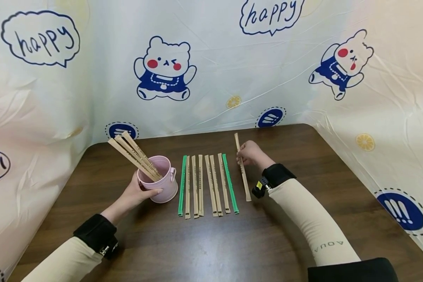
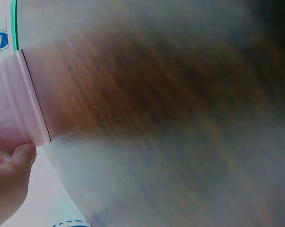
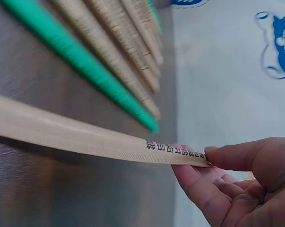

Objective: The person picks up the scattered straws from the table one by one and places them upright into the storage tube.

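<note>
In the head view my left hand [image 1: 135, 194] grips a small pink bucket [image 1: 165, 192] at its left side, thumb across the front. Several beige paper-wrapped straws [image 1: 130, 150] lean out of it to the left. The left wrist view shows the thumb against the bucket wall [image 2: 14, 99]. My right hand [image 1: 251, 153] pinches another beige paper-wrapped straw [image 1: 244, 176] near its far end, between thumb and fingers. Dark print on this straw [image 3: 109, 146] shows in the right wrist view. Between the hands lies a row of beige wrapped straws [image 1: 210, 184].
A green wrapped straw [image 1: 182, 188] ends the row on the left, and another green straw [image 1: 230, 184] ends it on the right. All lie on a dark wooden table [image 1: 197, 250]. A printed curtain [image 1: 211, 78] surrounds the table's back and sides.
</note>
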`<state>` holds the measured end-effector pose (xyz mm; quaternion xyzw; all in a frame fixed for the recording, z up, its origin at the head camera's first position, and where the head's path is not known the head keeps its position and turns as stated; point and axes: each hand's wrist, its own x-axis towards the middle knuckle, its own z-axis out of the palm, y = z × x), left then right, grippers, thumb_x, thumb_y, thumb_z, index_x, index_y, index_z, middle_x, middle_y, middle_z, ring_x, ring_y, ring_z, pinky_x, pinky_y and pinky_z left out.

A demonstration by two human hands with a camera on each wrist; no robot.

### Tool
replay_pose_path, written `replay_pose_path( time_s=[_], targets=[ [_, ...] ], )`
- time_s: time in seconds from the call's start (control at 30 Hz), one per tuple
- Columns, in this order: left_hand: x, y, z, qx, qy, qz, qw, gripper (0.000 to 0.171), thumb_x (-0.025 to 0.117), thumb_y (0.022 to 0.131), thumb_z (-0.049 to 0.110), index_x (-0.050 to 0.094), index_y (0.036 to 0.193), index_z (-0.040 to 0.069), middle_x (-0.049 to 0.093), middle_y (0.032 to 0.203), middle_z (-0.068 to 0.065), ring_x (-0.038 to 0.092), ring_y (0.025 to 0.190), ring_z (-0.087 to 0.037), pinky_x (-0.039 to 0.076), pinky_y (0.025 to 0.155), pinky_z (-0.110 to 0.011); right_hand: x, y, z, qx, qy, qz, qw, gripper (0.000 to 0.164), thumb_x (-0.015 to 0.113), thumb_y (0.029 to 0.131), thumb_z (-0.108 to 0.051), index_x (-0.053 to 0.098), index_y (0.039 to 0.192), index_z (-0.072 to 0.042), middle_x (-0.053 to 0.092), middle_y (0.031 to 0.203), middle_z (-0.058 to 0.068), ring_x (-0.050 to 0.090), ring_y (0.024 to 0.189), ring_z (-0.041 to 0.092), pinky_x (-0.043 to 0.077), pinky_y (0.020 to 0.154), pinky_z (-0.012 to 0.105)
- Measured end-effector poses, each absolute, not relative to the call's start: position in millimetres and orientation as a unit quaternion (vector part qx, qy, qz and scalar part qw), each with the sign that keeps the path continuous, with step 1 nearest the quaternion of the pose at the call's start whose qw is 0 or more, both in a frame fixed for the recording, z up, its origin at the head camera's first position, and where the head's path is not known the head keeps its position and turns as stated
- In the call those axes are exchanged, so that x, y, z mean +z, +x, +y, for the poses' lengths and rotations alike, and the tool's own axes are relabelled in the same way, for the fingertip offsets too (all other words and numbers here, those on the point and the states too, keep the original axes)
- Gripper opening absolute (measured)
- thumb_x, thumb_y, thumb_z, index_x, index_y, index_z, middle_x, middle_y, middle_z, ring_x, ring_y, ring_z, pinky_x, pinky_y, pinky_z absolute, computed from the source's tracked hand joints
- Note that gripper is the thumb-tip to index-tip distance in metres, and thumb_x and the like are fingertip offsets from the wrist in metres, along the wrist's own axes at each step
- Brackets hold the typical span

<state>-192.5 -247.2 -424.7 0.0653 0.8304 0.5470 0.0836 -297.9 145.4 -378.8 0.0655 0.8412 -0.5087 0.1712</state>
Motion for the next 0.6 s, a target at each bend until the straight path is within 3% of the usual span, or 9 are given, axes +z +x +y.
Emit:
replay_pose_path(
  time_s=[0.1,0.3,0.6],
  targets=[
    [-425,-193,-247,0.547,0.066,0.83,0.084,0.105,0.078,0.088,0.013,0.001,0.16,0.004,0.026,0.159,-0.026,0.031,0.145,-0.039,0.026,0.119,-0.057,-366,-297,142,-0.508,0.045,0.849,0.139,0.005,0.05,0.103,0.001,0.051,0.107,0.004,0.061,0.094,0.013,0.064,0.073,0.017,0.058,0.071,0.032],
    [-426,-193,-247,0.54,0.069,0.835,0.083,0.104,0.078,0.089,0.014,0.002,0.16,0.004,0.027,0.158,-0.026,0.032,0.144,-0.038,0.03,0.118,-0.055,-345,-296,136,-0.499,0.007,0.863,0.082,0.02,0.047,0.106,-0.003,0.05,0.124,0.007,0.065,0.109,0.022,0.066,0.086,0.023,0.059,0.083,0.035],
    [-424,-192,-247,0.538,0.066,0.836,0.08,0.104,0.078,0.088,0.015,0.002,0.159,0.003,0.028,0.157,-0.027,0.032,0.144,-0.038,0.03,0.117,-0.053,-307,-287,121,-0.478,-0.095,0.873,-0.003,0.021,0.05,0.107,-0.008,0.05,0.124,0.004,0.073,0.115,0.028,0.073,0.104,0.036,0.056,0.077,0.031]
  ],
)
